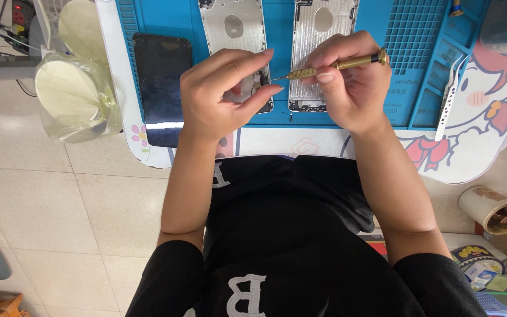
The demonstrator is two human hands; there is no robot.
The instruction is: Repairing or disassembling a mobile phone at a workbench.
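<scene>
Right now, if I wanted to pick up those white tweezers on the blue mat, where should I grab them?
Probably pinch the tweezers around the wide middle, from above, a finger on each long side. They lie flat and alone at the edge of the blue mat, pointed end toward the person. Their far end is wider still, but too small to see clearly.

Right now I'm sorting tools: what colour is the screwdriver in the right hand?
Brass-gold, dark at its end cap: the screwdriver, head view.

Left hand pinching, seemingly, right hand fingers curled, forearms raised
</scene>
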